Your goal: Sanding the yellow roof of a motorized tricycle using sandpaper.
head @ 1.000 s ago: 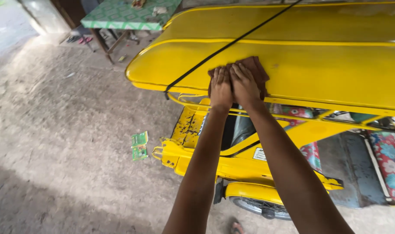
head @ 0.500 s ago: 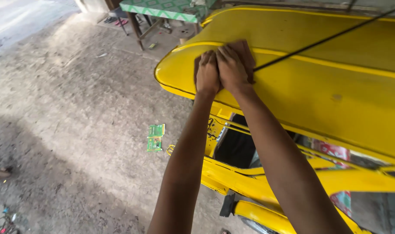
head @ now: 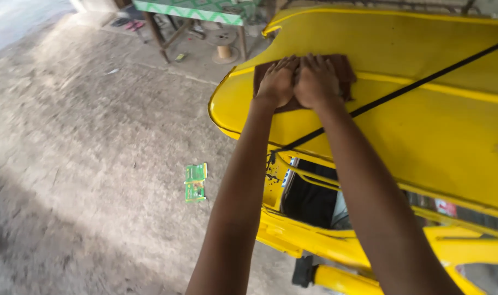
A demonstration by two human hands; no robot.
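Here, upper middle of the frame: left hand (head: 277,82) and right hand (head: 315,81) side by side, touching, both pressed palm-down on a brown cloth (head: 344,70). Fingers flat and spread over the cloth rather than curled round it; no pinch, just flat pressure. Cloth spread on the yellow roof (head: 423,125) of a small three-wheeled vehicle, close to its rounded left end, corners peeking out beyond the fingertips and to the right of the right hand. Thin black strap (head: 412,88) slanting across the roof from upper right down toward the centre, passing just right of the right wrist. Below the roof, the yellow frame (head: 336,246) and a dark opening. On the grey concrete floor (head: 85,164), left of centre, a small green packet (head: 195,182). At the top edge, a wooden table with a green patterned top (head: 189,10).
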